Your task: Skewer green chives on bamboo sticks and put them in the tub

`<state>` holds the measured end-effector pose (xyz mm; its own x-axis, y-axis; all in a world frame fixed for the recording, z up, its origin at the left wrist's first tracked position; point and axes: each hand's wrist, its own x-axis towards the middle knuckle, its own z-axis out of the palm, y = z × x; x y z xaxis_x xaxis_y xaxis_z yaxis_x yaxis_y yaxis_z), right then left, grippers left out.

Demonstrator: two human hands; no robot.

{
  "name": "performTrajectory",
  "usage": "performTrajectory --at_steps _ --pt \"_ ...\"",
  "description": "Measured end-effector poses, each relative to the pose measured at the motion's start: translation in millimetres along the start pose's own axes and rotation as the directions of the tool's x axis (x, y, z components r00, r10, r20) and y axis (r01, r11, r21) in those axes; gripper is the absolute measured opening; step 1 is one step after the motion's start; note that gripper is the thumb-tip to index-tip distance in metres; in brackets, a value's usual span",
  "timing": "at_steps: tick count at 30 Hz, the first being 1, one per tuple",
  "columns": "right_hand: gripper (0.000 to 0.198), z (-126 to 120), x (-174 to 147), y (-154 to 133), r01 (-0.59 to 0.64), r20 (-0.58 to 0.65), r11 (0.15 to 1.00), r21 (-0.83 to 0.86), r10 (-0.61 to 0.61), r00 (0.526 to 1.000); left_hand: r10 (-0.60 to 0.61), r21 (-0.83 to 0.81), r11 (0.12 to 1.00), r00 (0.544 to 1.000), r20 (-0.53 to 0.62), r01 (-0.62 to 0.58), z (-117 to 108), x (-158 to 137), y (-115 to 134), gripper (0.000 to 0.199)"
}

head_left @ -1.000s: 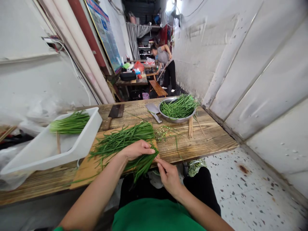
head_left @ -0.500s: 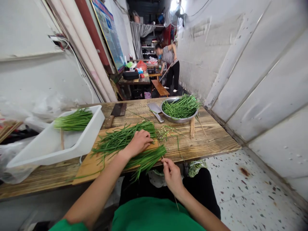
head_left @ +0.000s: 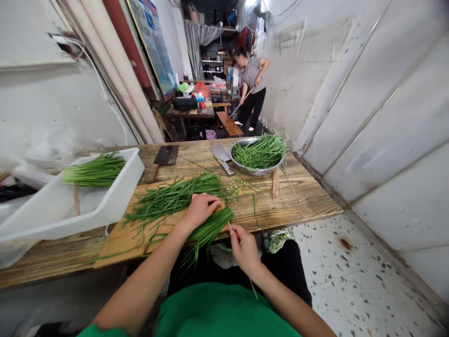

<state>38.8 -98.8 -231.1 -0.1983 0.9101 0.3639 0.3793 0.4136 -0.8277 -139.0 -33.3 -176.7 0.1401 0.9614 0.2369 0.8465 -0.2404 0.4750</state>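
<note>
My right hand (head_left: 244, 248) pinches a thin bamboo skewer (head_left: 253, 288), whose tip touches the cut ends of a bundle of garlic chives (head_left: 210, 227). That bundle lies at the front edge of a wooden cutting board (head_left: 117, 245), its leaves hanging over. My left hand (head_left: 202, 210) sits between this bundle and a looser pile of garlic chives (head_left: 171, 196) behind it. Its fingers are bent and drawn together at the chive ends; what lies under them is partly hidden.
A white tray (head_left: 121, 201) with more chives stands left. Behind are a dark cleaver (head_left: 166, 155), a metal-handled cleaver (head_left: 224, 161) and a steel bowl (head_left: 257, 172) of chives. Bamboo skewers (head_left: 275, 182) lie right. A person (head_left: 253, 89) holds a long handle farther back.
My left hand's fingers have drawn closer together at the chive ends. My right hand keeps the skewer near the bundle. The view has shifted slightly; the person behind has straightened somewhat.
</note>
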Motion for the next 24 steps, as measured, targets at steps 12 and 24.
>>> performTrajectory --at_steps 12,24 --pt "0.029 6.2 2.1 2.4 -0.030 -0.001 0.997 0.069 0.030 1.000 -0.033 -0.079 0.996 0.999 0.019 0.035 -0.2 -2.0 -1.3 0.025" --pt "0.031 7.2 2.7 2.9 -0.038 0.019 0.999 0.029 0.038 0.999 -0.022 -0.033 0.999 1.000 0.005 0.022 -0.5 -2.7 0.3 0.021"
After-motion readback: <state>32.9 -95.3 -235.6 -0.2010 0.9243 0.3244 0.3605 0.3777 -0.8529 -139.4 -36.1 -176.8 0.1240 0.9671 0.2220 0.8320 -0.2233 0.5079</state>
